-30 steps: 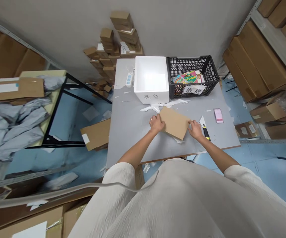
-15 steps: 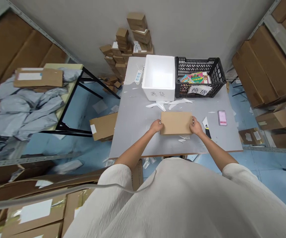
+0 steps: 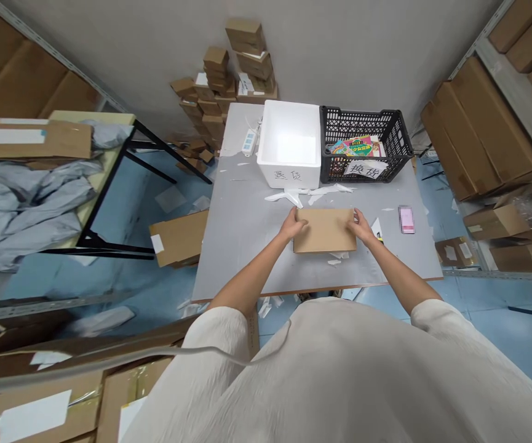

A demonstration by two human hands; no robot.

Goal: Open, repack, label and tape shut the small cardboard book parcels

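Note:
A flat brown cardboard box (image 3: 325,231) lies in front of me near the table's front edge. My left hand (image 3: 293,225) grips its left end, thumb over the top and fingers at the far left corner. At the right end my right hand (image 3: 359,226) holds the box the same way, thumb on top. Just right of that hand lies a utility knife (image 3: 379,237), partly hidden by my wrist, beside a white paper scrap (image 3: 376,226). Torn white strips (image 3: 288,197) lie beyond the box, and small scraps (image 3: 334,262) lie in front of it.
On the grey table (image 3: 238,246) stand a white foam box (image 3: 288,175) and a black crate (image 3: 365,169) holding colourful books. A phone (image 3: 406,219) lies at the right, a power strip (image 3: 250,141) at the back left. Stacked cartons (image 3: 246,37) stand behind; grey parcels (image 3: 30,203) lie left.
Both hands have shifted up to the box's far corners, with the thumbs now on its top. The view has swung slightly, and my right wrist covers more of the knife.

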